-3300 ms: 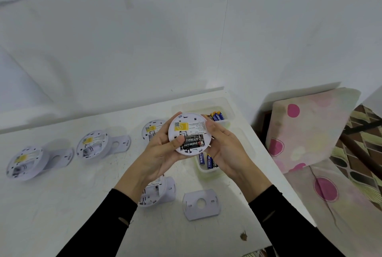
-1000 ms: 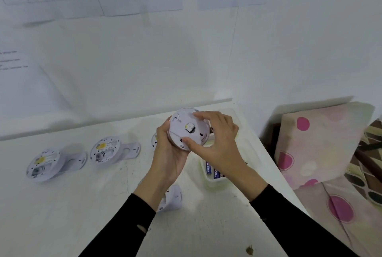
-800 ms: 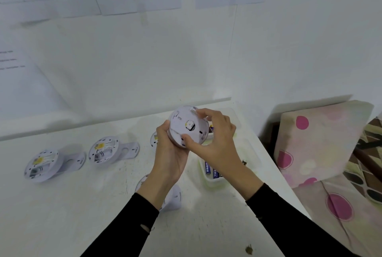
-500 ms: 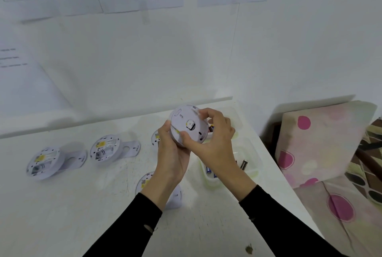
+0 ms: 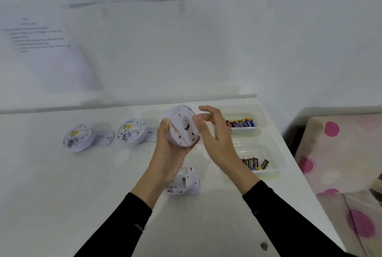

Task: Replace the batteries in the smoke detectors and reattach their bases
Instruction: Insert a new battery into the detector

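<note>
While the left hand (image 5: 168,153) wraps its fingers round the rim of the round white plastic smoke detector (image 5: 182,126), held up over the white table (image 5: 62,184), the right hand (image 5: 215,132) hangs open just beside it, gripping nothing. It looks light, rigid and rather smooth, so the rim is the place to hold. Room is tight: two clear plastic battery trays (image 5: 258,130) sit near the table's right edge, with another opened detector (image 5: 182,182) directly below.

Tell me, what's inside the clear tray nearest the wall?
The tray holds a row of batteries, some dark with red, some blue with gold. The right hand covers the tray's left end, so anything there is hidden.
</note>
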The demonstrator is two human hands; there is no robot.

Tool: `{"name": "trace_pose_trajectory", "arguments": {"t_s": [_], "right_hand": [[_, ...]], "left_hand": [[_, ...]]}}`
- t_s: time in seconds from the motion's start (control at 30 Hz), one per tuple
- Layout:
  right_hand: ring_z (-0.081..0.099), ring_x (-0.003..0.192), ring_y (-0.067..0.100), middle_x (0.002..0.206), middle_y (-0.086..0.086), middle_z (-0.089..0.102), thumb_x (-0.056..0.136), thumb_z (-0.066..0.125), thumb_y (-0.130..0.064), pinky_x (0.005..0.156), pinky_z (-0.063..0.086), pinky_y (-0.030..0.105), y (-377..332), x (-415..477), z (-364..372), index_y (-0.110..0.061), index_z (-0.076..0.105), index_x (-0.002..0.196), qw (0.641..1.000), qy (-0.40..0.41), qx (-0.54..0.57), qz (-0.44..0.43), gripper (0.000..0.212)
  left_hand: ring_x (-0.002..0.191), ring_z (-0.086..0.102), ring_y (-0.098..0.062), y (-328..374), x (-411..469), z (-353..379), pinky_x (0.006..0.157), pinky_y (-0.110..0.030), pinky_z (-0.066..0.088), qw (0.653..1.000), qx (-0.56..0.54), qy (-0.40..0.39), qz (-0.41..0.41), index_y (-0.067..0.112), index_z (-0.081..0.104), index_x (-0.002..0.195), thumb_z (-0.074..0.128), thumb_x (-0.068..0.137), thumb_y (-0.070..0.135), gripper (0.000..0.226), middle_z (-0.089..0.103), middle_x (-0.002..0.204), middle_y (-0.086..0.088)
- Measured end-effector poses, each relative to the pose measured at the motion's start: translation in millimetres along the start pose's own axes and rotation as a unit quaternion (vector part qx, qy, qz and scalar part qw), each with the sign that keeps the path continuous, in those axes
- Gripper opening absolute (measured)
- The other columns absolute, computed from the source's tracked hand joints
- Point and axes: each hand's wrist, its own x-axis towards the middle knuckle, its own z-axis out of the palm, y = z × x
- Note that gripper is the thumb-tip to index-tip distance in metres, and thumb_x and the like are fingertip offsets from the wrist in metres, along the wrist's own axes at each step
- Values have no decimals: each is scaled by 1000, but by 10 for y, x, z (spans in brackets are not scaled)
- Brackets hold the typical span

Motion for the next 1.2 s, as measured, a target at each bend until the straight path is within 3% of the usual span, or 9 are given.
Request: {"name": "trace_pose_trajectory", "arguments": {"t_s": [0.23,0.37,0.5,0.67,0.73,0.87,1.0,1.1,1.2], "right_hand": [[55,118,8,111,-11,71,100,16,-54,102,33,35,-91,-28,580,-32,54,125,961,-135,196,144,50],[59,105,18,113,6,68,102,26,-44,99,43,37,-63,-224,1060,-23,58,114,927,-122,290,206,40],[59,115,20,121,8,65,104,27,-39,106,43,36,74,-521,1522,-21,58,114,918,-135,269,259,37],[56,116,17,125,4,61,104,24,-40,107,40,36,180,-756,1880,-24,55,119,919,-151,212,296,38],[56,117,17,125,4,61,105,22,-39,108,38,34,180,-822,1974,-21,53,123,920,-150,204,298,40],[55,117,9,120,-1,66,105,22,-40,101,37,21,187,-909,2034,-22,53,126,934,-144,167,283,42],[57,116,8,119,-6,66,104,29,-39,101,40,21,195,-938,2023,-27,56,122,945,-133,131,269,34],[58,111,2,115,-12,66,101,46,-27,97,42,17,143,-975,1948,-28,62,113,971,-108,78,198,20],[60,106,-1,109,-13,67,98,50,-11,89,44,13,72,-952,1752,-22,67,105,994,-33,30,97,21]], "left_hand": [[116,62,-4,352,-403,-919,90,-27,54,942,303,113,86,44,33,137,89,67,38,89,55,135,10],[122,47,14,436,-671,-1569,93,-12,48,895,417,131,91,28,31,141,94,60,14,103,42,136,23],[132,45,-4,357,-868,-2086,111,-27,39,861,476,174,51,22,32,140,99,48,33,115,43,141,9],[90,63,5,256,-903,-2353,85,-20,50,826,521,189,109,57,57,101,81,76,-6,72,67,92,33],[101,61,-8,275,-947,-2411,90,-29,51,830,506,210,107,66,50,108,90,64,20,76,63,101,33],[122,45,-12,282,-951,-2381,107,-30,35,810,539,218,82,15,46,136,96,48,50,107,47,126,11],[111,60,-22,202,-862,-2573,97,-42,48,787,588,177,59,16,58,122,75,54,82,97,62,117,0],[129,48,-25,222,-905,-2483,112,-40,34,737,626,207,145,11,53,132,67,63,81,99,54,135,-8],[138,35,-20,228,-901,-2195,112,-36,30,757,566,178,272,11,52,129,74,74,53,73,45,143,-9]]}}
